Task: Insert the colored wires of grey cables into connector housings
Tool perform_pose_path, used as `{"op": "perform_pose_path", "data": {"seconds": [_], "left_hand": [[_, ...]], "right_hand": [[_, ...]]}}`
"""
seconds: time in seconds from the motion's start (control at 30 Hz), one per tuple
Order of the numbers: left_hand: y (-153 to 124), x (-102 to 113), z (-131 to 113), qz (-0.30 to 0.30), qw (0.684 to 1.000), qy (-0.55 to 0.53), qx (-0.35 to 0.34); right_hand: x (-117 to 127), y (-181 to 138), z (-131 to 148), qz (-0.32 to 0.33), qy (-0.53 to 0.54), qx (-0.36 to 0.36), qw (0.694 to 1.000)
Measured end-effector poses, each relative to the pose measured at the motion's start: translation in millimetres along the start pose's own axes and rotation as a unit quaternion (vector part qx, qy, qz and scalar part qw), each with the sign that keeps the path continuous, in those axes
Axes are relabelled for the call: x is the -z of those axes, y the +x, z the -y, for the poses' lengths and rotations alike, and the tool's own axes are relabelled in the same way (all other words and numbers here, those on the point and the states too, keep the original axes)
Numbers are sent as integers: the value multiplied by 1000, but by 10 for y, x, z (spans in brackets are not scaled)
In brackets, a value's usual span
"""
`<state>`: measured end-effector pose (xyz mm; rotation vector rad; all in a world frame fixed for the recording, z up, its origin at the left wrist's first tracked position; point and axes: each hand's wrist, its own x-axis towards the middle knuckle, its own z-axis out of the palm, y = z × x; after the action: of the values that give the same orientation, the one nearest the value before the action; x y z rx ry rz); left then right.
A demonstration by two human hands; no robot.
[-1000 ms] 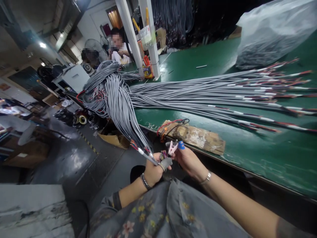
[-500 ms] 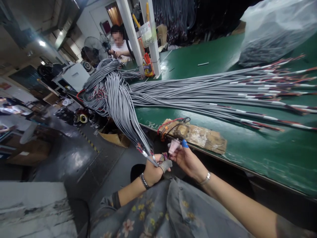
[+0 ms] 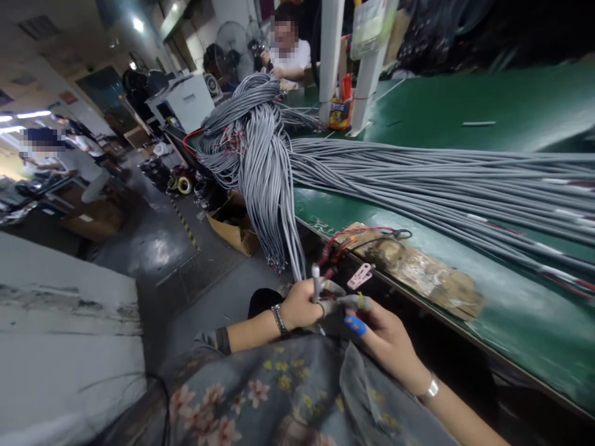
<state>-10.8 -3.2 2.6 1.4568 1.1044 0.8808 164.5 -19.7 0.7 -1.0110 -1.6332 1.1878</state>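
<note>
At the near edge of a long workbench with a glossy green top (image 3: pixel 437 102), a person in a grey flowered garment (image 3: pixel 274 387) had both hands close together. The left hand (image 3: pixel 302 305) was closed around a slim grey cable (image 3: pixel 317 288); a short, white-tipped length stood up beside its thumb. The right hand (image 3: pixel 388 334), its thumb capped in blue, was curled, thumb and forefinger near the left hand's fingertips; whether it pinched anything was impossible to tell. A pale pink clothespin (image 3: pixel 357 279) showed just beyond the right hand, beside the workbench's near edge, and it was unclear whether any finger held it.

A thick heap of grey cables (image 3: pixel 264 142) sat at the workbench's left end. Some hung down past the near edge towards the left hand; others ran lengthwise along the top towards the right end. Between these and the near edge lay a rough tan wooden board (image 3: pixel 427 279), with thin red and black wires (image 3: pixel 385 230) at its left end.

As for progress, several cables towards the right end bore white bands (image 3: pixel 547 249), with reddish inner wires (image 3: pixel 575 284) showing, so those ends looked already stripped. Some hanging tips also showed reddish strands. The cable in the left hand seemed partway through its handling, though fingers hid its end. How many were left could not be counted, as the ends overlapped and ran out of view.
</note>
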Motion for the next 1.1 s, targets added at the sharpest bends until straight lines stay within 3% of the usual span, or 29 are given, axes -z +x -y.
{"op": "perform_pose_path", "data": {"seconds": [0.13,0.23,0.33,0.47,0.53,0.63,0.73,0.8,0.97,1.1], "left_hand": [[-12,-42,-16,21,976,206,-62],[-10,-28,24,40,958,262,-108],[-15,21,77,51,958,238,-150],[-103,93,65,56,968,109,-219],[-190,126,41,22,976,53,-211],[-312,194,51,-83,989,-41,-112],[-358,290,100,-178,966,-180,-48],[-353,352,103,-221,945,-235,-54],[-318,413,-65,-299,903,-288,-108],[-304,464,-193,-374,874,-308,-49]], "right_hand": [[-37,36,91,17,-78,139,987],[-55,46,99,19,-80,174,981],[-30,27,122,37,-78,161,983],[32,-1,165,33,-64,147,986],[70,-16,152,21,-54,127,990],[140,-47,77,-28,-38,70,996],[197,-77,-14,-68,-17,35,997],[207,-85,-49,-63,-13,25,998],[172,-65,-55,-25,-21,2,999],[180,-69,-83,-25,-27,0,999]]}}
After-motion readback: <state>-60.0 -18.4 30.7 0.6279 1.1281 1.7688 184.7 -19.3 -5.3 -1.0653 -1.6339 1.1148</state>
